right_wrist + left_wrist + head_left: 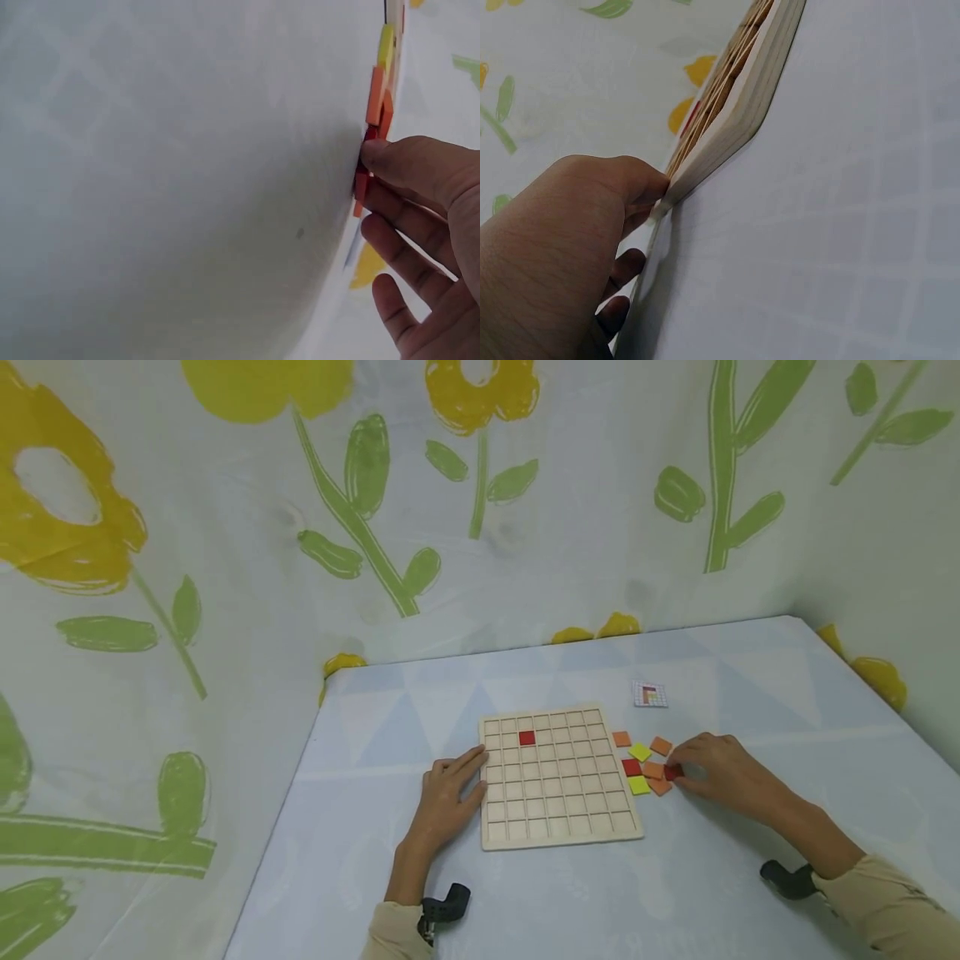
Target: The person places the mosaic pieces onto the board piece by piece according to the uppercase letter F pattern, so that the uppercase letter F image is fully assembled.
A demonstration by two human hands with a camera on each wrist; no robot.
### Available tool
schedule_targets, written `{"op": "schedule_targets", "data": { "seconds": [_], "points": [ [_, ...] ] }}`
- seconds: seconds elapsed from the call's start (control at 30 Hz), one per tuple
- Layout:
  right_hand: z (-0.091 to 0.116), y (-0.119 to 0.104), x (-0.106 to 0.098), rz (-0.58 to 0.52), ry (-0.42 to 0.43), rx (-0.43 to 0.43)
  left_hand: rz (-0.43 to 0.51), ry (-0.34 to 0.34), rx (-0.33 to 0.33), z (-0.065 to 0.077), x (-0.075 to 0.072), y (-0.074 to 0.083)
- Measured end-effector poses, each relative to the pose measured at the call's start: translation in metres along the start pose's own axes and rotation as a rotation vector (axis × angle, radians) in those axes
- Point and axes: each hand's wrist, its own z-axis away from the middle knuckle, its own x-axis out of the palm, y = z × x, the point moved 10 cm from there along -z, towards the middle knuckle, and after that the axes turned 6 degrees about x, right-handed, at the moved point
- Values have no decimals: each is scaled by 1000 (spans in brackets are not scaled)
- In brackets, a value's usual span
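Observation:
A square wooden grid board (558, 843) lies on the table with one red tile (527, 737) in its upper part. At the board's left edge rests my left hand (448, 802), fingers extended; its thumb touches the board's rim (727, 135) in the left wrist view. My right hand (723, 777) pinches a dark red tile (672, 772) between thumb and fingertips, close over the table. Beside it, right of the board, lie several loose tiles: orange (661, 746), yellow (639, 785) and red (632, 767), some overlapping.
A small card (649, 694) with a coloured grid pattern lies beyond the tiles. The pale table (360, 827) meets a flower-printed cloth (570, 527) at its back and sides. Both wrists wear black camera mounts (447, 903).

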Motion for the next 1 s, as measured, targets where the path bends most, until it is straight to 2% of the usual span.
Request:
{"op": "schedule_targets", "data": {
  "seconds": [0.17,0.3,0.7,1.0],
  "points": [
    [1,8,-9,-1,5,33,28,-13,3,0,0,3],
    [-1,7,-11,-23,4,32,18,-18,0,0,-2,3],
    [-11,-13,-19,-42,107,-83,2,-24,-12,1,-1,0],
    [-25,-26,-17,-107,68,-81,-4,-36,-23,1,0,-1]
  ]
}}
